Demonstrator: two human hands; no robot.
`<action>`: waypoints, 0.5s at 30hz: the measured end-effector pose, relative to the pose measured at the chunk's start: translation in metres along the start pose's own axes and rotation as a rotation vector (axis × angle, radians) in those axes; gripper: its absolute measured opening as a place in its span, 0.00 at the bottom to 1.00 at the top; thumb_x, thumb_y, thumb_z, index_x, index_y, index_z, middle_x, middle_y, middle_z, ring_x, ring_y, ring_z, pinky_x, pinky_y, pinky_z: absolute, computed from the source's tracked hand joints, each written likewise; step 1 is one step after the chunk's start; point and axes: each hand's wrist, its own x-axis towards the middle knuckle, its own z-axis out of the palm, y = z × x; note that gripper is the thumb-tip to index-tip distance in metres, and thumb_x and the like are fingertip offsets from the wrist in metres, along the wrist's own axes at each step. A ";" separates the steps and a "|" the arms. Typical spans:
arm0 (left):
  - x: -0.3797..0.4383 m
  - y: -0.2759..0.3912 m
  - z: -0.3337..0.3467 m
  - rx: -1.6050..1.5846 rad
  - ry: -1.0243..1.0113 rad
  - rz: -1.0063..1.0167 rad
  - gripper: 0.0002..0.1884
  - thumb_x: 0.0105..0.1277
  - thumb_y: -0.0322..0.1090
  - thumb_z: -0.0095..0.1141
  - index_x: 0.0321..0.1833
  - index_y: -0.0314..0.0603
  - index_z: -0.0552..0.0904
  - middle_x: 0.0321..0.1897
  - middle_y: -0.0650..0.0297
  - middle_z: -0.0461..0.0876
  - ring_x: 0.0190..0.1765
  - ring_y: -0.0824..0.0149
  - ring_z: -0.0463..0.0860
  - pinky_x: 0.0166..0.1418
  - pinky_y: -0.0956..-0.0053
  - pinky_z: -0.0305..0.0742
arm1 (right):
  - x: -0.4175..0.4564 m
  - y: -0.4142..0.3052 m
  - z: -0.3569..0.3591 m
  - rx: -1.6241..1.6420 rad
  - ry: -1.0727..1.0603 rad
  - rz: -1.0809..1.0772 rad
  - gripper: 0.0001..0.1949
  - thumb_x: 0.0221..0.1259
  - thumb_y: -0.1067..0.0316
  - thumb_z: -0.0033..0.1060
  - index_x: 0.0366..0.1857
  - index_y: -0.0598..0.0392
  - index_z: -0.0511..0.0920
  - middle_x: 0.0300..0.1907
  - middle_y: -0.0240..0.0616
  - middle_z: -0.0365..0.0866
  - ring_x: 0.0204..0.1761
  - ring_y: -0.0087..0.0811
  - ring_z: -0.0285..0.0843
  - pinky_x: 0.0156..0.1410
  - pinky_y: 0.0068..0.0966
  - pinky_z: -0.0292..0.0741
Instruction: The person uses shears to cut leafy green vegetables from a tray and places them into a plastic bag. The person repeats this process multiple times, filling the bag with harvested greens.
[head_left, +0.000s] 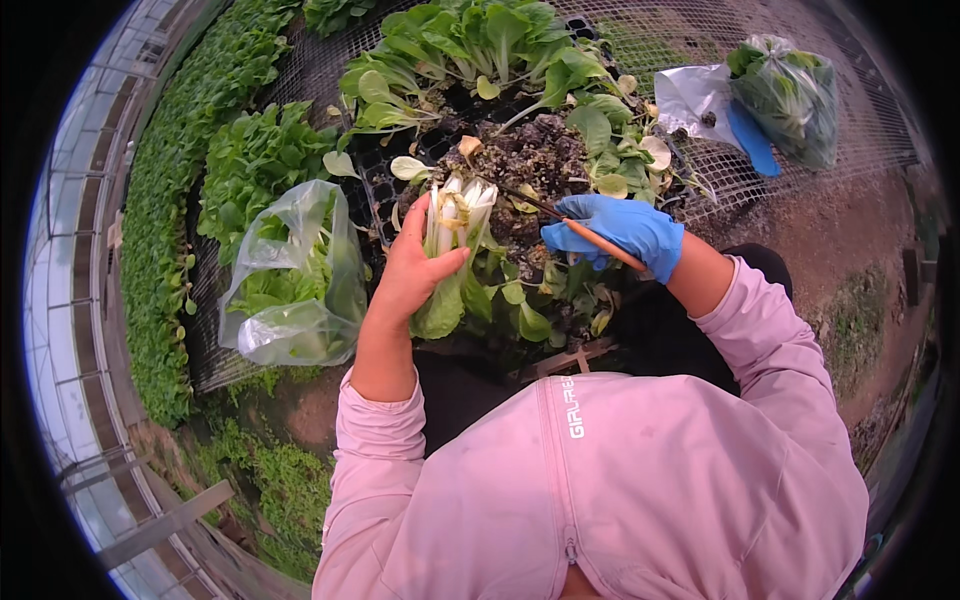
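My bare left hand (409, 274) grips a bunch of leafy greens (450, 300), its white stem ends pointing away from me. Across from it, my right hand (619, 229) in a blue glove holds a thin tool with an orange handle (604, 244). The tool's dark, narrow shaft reaches toward the cut stems; the kind of its tip cannot be told. Dark soil and root clumps (540, 154) lie just beyond both hands. Loose green and yellowed leaves (532, 321) lie around them. Upright greens (480, 37) stand in a black cell tray (375, 176) behind the soil.
An open clear plastic bag (300, 300) with greens stands at left, beside more leafy plants (262, 172). At upper right, a filled clear bag (795, 112) sits on mesh (720, 176) by a blue glove (752, 142). A dense plant bed (165, 225) runs along the far left.
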 end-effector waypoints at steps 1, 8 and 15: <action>0.000 -0.001 0.000 -0.003 -0.004 -0.003 0.39 0.51 0.24 0.61 0.68 0.35 0.59 0.59 0.59 0.68 0.60 0.68 0.68 0.63 0.74 0.62 | 0.000 0.000 0.001 0.001 0.017 -0.013 0.24 0.51 0.39 0.61 0.34 0.53 0.78 0.22 0.30 0.75 0.22 0.22 0.72 0.27 0.20 0.70; -0.001 0.004 0.003 0.054 -0.061 0.017 0.40 0.50 0.26 0.62 0.68 0.34 0.58 0.59 0.58 0.68 0.60 0.67 0.68 0.64 0.74 0.61 | 0.002 -0.003 0.003 0.101 -0.028 -0.010 0.21 0.54 0.42 0.60 0.30 0.52 0.79 0.21 0.28 0.74 0.20 0.20 0.68 0.24 0.18 0.67; 0.002 0.000 -0.002 0.082 -0.048 0.069 0.40 0.49 0.29 0.62 0.67 0.33 0.58 0.58 0.56 0.70 0.59 0.65 0.70 0.63 0.73 0.63 | -0.006 -0.013 0.001 0.064 0.004 0.041 0.18 0.55 0.46 0.59 0.31 0.52 0.81 0.20 0.27 0.76 0.19 0.20 0.68 0.23 0.18 0.66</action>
